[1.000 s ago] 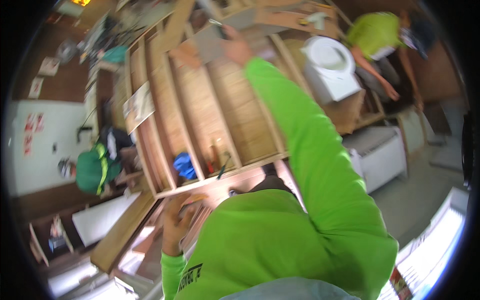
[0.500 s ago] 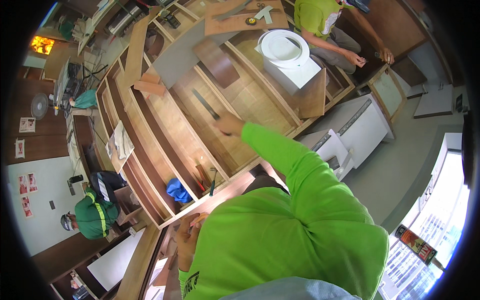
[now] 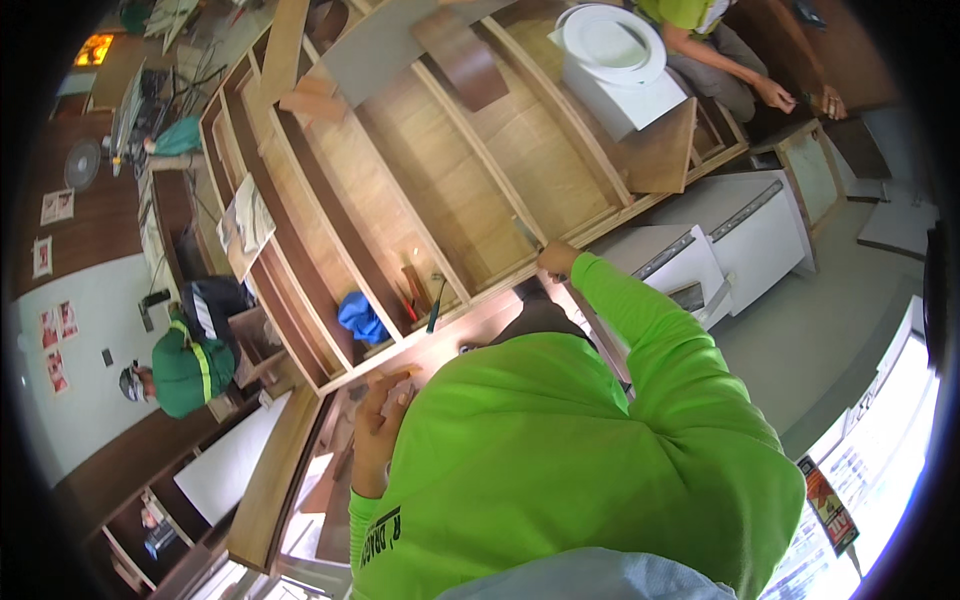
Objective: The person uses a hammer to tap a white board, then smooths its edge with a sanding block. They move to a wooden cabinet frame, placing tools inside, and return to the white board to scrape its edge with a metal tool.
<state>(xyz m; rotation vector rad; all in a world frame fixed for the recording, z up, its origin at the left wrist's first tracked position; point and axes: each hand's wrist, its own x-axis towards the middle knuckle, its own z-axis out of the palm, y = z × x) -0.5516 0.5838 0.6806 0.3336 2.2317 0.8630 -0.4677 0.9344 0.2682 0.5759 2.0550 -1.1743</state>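
Observation:
My right hand (image 3: 560, 260) is closed round a flat file (image 3: 526, 233), a thin dark metal strip. It is at the front rail of a large wooden frame (image 3: 470, 298), and the file's end points over a compartment. My left hand (image 3: 376, 430) hangs beside my green shirt, its fingers loosely bent and apart; I see no object clearly held in it. In the compartments nearest my body lie a hammer (image 3: 437, 303), a red-handled tool (image 3: 409, 304) and a bundle of blue cloth (image 3: 360, 318).
A white box with round white rings (image 3: 612, 45) stands on the frame, beside a brown board (image 3: 655, 150). Another person's hand (image 3: 775, 95) is at the far right. White panels (image 3: 740, 235) lie to the right. A person in green (image 3: 185, 370) sits at left.
My right hand has drawn back from over the frame toward its front rail and to the right, still holding the file. My left hand's fingers have lifted and spread slightly.

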